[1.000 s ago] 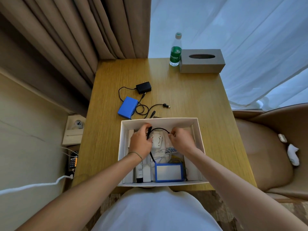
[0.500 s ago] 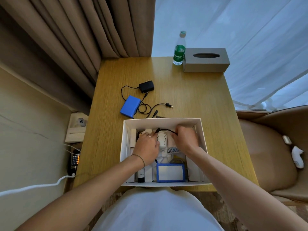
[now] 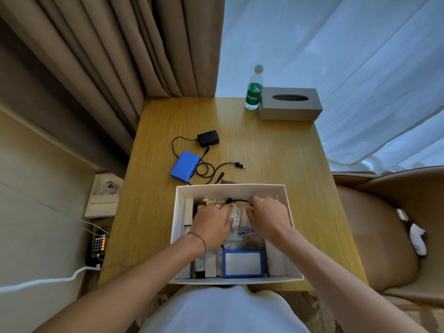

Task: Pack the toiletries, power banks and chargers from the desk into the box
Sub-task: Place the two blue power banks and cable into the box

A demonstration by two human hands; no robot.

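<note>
A white box [image 3: 230,187] stands on the desk's near edge. Both hands are down inside its far half. My left hand [image 3: 211,224] and my right hand [image 3: 266,219] each grip an end of a black cable [image 3: 238,201], pressing it low over a white charger [image 3: 234,215]. A blue power bank [image 3: 242,263] lies in the box's near part, beside upright tubes [image 3: 200,267]. On the desk beyond the box lie another blue power bank [image 3: 184,166] and a black charger [image 3: 208,138] with its thin cord [image 3: 217,168].
A water bottle [image 3: 253,92] and a grey tissue box [image 3: 290,104] stand at the desk's far right. A tan chair [image 3: 374,224] is close on the right. Left of the desk, curtains hang, and a phone [image 3: 99,241] with white cables lies low.
Both hands have lowered the black cable from an arch above the box down into its far half, and have come closer together.
</note>
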